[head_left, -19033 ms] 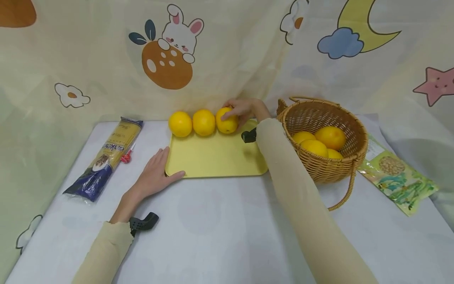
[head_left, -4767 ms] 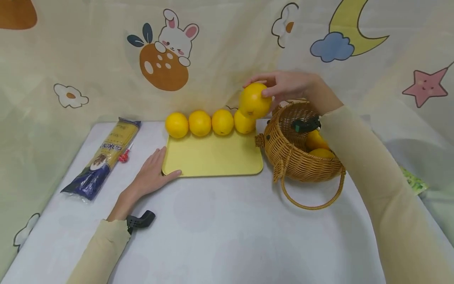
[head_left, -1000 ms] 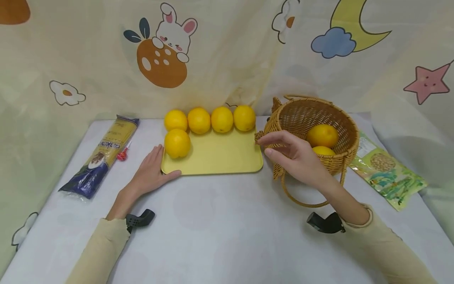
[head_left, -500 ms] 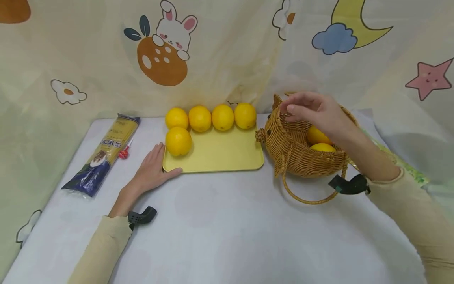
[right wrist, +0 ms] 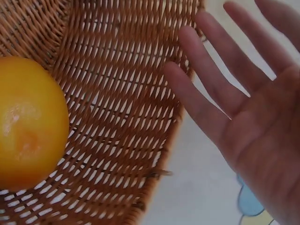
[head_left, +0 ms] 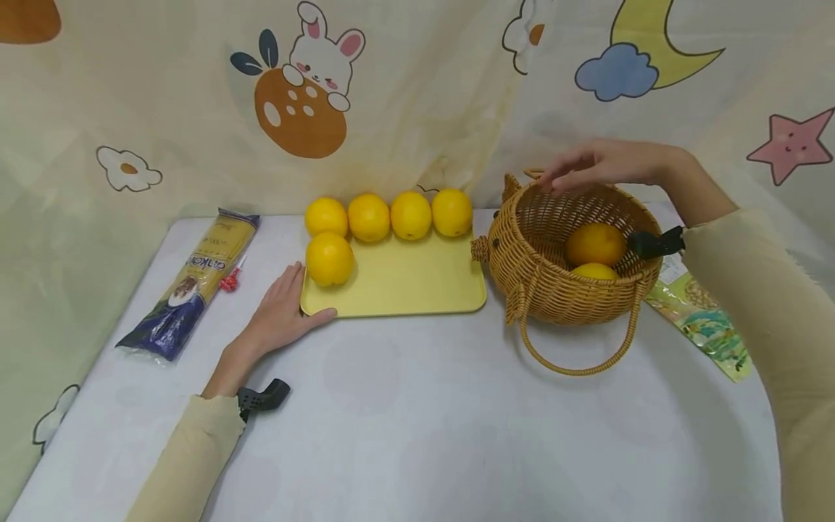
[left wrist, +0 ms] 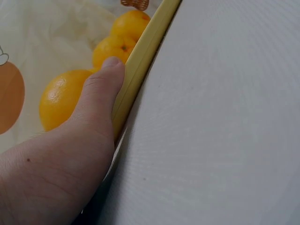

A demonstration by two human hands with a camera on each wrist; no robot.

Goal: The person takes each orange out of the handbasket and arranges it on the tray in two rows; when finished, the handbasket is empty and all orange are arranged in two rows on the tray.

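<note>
In the head view my left hand [head_left: 280, 313] rests at the near left corner of a yellow tray [head_left: 417, 279], fingers straight along its side and thumb on its front edge. Several oranges [head_left: 411, 215] line the tray's back edge, and one more orange [head_left: 329, 259] lies in front of the leftmost. Over the back rim of a wicker basket [head_left: 554, 297] hovers my right hand [head_left: 607, 164], holding nothing. The right wrist view shows its fingers [right wrist: 206, 108] spread beside the basket wall. Two oranges [head_left: 595, 245] are visible inside the basket.
A blue and gold packet [head_left: 196, 283] lies at the left, with a red-wrapped lollipop [head_left: 230, 280] beside it. Right of the basket is a green packet [head_left: 707, 319], partly hidden by my right arm. The basket's handle [head_left: 580, 371] hangs toward the front. A printed cloth stands behind.
Earlier, my right hand carried an orange over the tray, where the row grew and a front orange was added. In the last second it moved from the basket's front to above its back rim.
</note>
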